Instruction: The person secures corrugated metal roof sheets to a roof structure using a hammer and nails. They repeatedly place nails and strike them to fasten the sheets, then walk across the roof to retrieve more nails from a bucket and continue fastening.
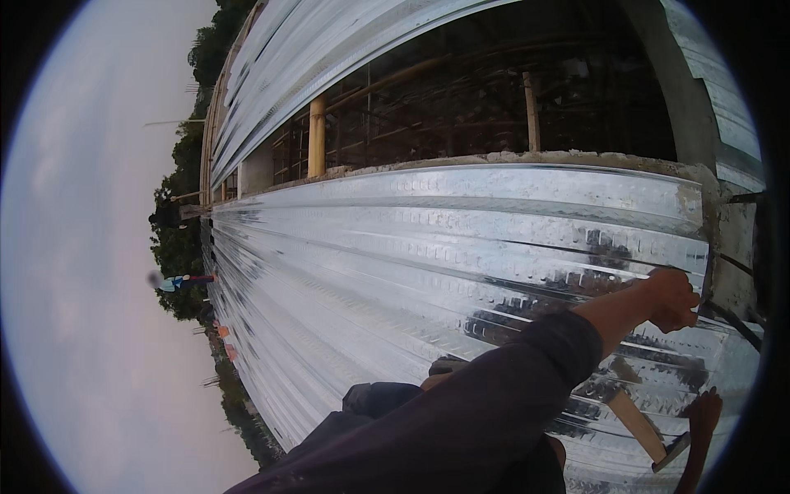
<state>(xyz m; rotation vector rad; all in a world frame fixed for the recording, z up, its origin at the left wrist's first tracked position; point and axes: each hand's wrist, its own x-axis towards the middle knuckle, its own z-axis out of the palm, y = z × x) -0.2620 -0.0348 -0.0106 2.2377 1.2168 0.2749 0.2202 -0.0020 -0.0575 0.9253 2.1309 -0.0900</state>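
Note:
My left hand, at the end of a dark-sleeved forearm, is closed at the right edge of a ribbed silver metal sheet; what its fingers hold, if anything, is hidden. Below it on the sheets lies a hammer-like tool with a pale wooden handle, beside a curved dark brown piece that I cannot make out clearly. My dark-clad leg is partly behind the arm. I cannot make out my right hand.
An opening shows bamboo poles and dark scaffolding beside a rough concrete edge. More metal sheets lie past it. A person in light blue stands at the far end, by trees. A concrete ledge borders the right.

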